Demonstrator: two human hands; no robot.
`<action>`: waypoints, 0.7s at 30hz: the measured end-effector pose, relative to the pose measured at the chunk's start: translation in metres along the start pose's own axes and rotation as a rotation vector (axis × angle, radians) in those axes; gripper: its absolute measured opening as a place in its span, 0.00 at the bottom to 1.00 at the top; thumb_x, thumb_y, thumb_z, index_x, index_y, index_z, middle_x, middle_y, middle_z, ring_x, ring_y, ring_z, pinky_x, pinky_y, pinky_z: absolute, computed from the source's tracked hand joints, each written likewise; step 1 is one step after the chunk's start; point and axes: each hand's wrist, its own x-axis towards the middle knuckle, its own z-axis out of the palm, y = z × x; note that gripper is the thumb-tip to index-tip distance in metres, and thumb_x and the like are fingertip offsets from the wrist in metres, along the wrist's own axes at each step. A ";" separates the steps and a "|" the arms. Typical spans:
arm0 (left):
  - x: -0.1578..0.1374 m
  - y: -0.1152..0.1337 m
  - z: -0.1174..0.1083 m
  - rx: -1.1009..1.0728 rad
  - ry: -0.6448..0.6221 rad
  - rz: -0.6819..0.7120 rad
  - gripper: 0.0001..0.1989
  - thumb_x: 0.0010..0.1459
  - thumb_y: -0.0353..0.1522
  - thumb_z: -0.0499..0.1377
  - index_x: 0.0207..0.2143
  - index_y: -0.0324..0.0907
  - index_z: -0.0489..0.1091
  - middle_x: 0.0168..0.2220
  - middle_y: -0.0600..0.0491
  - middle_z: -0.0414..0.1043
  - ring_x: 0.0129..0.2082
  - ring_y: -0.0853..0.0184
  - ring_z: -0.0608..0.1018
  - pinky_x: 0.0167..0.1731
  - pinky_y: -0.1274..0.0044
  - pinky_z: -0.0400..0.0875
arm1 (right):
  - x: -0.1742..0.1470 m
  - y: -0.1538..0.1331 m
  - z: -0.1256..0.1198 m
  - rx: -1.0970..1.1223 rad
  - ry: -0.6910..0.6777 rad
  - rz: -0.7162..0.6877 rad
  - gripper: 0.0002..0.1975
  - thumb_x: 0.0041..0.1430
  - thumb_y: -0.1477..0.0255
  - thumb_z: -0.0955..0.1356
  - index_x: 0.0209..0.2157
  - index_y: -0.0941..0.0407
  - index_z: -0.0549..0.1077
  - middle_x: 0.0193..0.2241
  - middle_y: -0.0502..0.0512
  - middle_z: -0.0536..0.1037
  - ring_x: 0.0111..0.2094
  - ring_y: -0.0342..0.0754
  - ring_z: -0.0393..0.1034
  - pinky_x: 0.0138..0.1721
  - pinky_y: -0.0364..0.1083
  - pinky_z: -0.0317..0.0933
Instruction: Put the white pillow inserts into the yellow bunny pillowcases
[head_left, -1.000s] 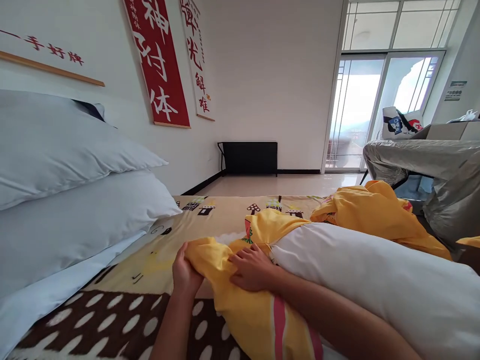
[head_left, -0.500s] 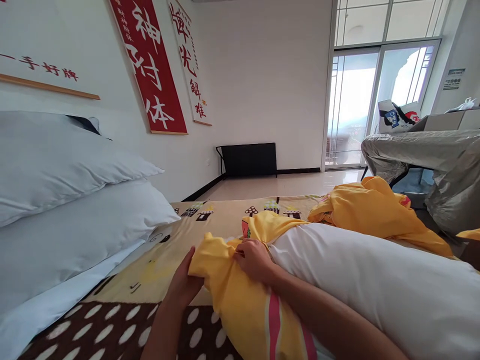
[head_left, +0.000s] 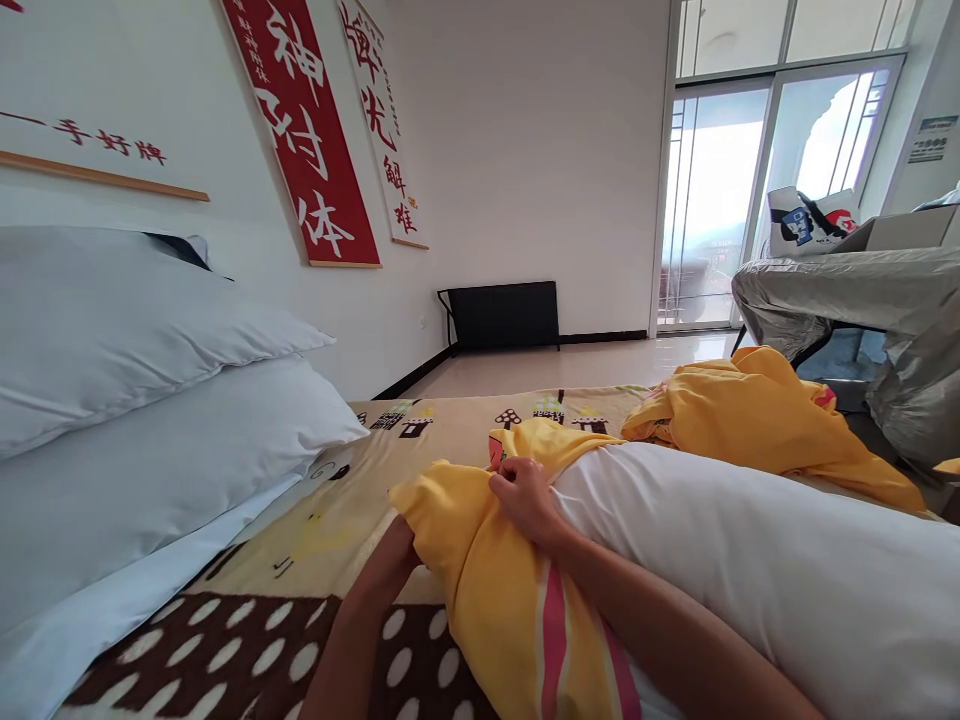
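A yellow pillowcase with pink and white stripes is bunched at the near end of a long white pillow. My right hand has its fingers closed on a fold of the cloth, close to the pillow's end. Over to the left, my left hand holds up the pillowcase's corner from below. The cloth covers its fingertips. More yellow fabric lies beyond my right hand, and a small printed red and green patch shows on it.
Two white pillows are stacked at the left. All lies on a beige and brown patterned blanket. Crumpled yellow cloth sits at the far right edge. Behind it stands a table under a silvery cover. A black folded panel leans by the wall.
My left hand has slipped further under the pillowcase's corner, and its thumb is now hidden. My right hand keeps its hold. The whole view has shifted slightly.
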 end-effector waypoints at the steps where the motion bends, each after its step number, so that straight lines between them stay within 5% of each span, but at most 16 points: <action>1: -0.001 0.004 0.003 0.047 0.015 0.015 0.12 0.44 0.35 0.63 0.32 0.40 0.71 0.20 0.56 0.69 0.22 0.66 0.72 0.18 0.79 0.64 | 0.000 0.001 0.001 0.001 -0.010 -0.010 0.09 0.44 0.74 0.61 0.15 0.56 0.57 0.16 0.46 0.57 0.22 0.40 0.52 0.25 0.42 0.45; 4: 0.000 0.013 0.011 0.172 0.052 0.090 0.11 0.38 0.30 0.64 0.29 0.39 0.72 0.24 0.54 0.73 0.28 0.64 0.74 0.23 0.79 0.66 | 0.000 0.005 0.006 0.006 -0.046 -0.036 0.03 0.43 0.76 0.62 0.20 0.55 0.65 0.17 0.45 0.61 0.22 0.41 0.54 0.25 0.41 0.46; 9: 0.001 0.016 0.016 0.263 0.066 0.168 0.11 0.32 0.27 0.64 0.25 0.39 0.73 0.29 0.54 0.76 0.36 0.61 0.74 0.31 0.80 0.66 | 0.000 0.008 0.009 0.012 -0.061 -0.044 0.06 0.42 0.78 0.64 0.25 0.55 0.70 0.18 0.45 0.65 0.23 0.41 0.57 0.26 0.40 0.48; 21: 0.008 0.004 -0.001 0.181 0.221 -0.028 0.11 0.32 0.35 0.62 0.21 0.38 0.70 0.18 0.52 0.71 0.23 0.61 0.74 0.20 0.76 0.65 | -0.003 0.005 0.008 -0.045 0.001 -0.050 0.09 0.41 0.82 0.62 0.24 0.56 0.70 0.18 0.45 0.66 0.23 0.40 0.58 0.27 0.40 0.49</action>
